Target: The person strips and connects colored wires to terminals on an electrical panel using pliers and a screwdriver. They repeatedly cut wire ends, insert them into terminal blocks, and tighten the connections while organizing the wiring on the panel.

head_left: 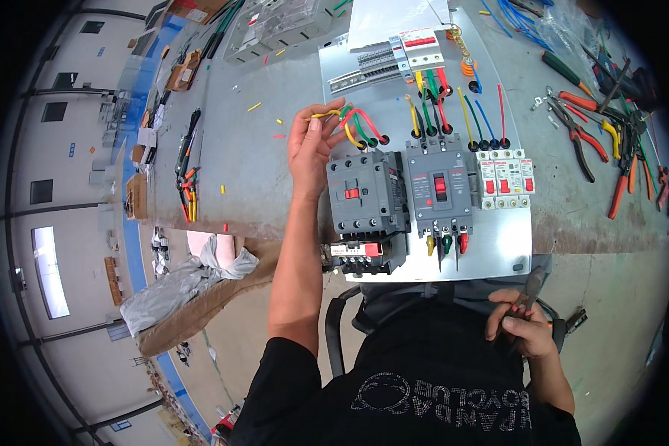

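My left hand (311,149) is closed by its fingertips on the bent yellow wire (328,114). A green wire (355,125) and a red wire (370,119) curve beside those fingers. All three come out of holes in a metal mounting plate (490,249), just above a grey contactor (363,192). Low at the right, in front of my body, my right hand (526,327) grips pliers (529,291), their dark jaws pointing up. Right of the contactor sits a grey circuit breaker (440,182) with a red switch, then several small white breakers (505,182).
At the plate's far end are a terminal strip (377,67) and a white breaker (421,48). Hand tools (602,137) lie at the right of the bench, screwdrivers (187,171) at the left. Yellow and red offcuts dot the surface. A chair arm (334,331) stands beside me.
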`<state>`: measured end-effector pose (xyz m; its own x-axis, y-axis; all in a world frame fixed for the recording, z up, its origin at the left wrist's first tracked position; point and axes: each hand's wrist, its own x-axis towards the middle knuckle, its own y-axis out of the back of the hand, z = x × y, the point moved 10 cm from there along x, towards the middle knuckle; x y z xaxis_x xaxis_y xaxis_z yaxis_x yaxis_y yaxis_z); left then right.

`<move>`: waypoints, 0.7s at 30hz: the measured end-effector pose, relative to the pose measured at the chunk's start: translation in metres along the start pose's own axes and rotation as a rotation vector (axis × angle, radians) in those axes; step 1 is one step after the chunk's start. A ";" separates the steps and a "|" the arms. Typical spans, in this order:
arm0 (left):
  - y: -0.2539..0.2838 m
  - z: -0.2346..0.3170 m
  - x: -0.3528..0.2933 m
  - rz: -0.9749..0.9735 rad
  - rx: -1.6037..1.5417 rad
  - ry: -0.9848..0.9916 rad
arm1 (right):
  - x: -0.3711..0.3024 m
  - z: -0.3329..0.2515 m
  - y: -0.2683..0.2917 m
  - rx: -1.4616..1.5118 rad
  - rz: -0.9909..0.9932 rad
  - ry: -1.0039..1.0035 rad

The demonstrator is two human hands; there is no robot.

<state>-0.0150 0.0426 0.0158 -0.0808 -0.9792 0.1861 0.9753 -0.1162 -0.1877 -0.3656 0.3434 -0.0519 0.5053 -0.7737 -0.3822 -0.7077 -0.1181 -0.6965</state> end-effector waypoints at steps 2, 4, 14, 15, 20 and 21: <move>0.001 0.000 0.000 0.004 0.001 0.006 | 0.001 0.001 0.000 -0.036 -0.031 -0.038; 0.001 0.000 0.000 0.005 -0.001 0.008 | 0.001 0.001 0.001 -0.046 -0.046 -0.028; 0.000 0.005 0.003 0.038 0.118 -0.046 | -0.003 -0.007 -0.002 -0.326 -0.030 -0.070; -0.002 0.006 0.005 0.008 0.134 -0.077 | -0.004 -0.014 -0.001 -0.378 -0.009 -0.067; -0.014 0.016 0.015 -0.108 0.162 -0.102 | -0.006 -0.091 -0.006 -0.729 0.148 -0.049; -0.013 0.015 0.017 -0.136 0.155 -0.098 | -0.002 -0.113 -0.017 -0.718 0.170 -0.003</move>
<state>-0.0258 0.0298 0.0363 -0.2008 -0.9346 0.2935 0.9774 -0.2115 -0.0051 -0.4103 0.2765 0.0292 0.3606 -0.8159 -0.4519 -0.9248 -0.3759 -0.0594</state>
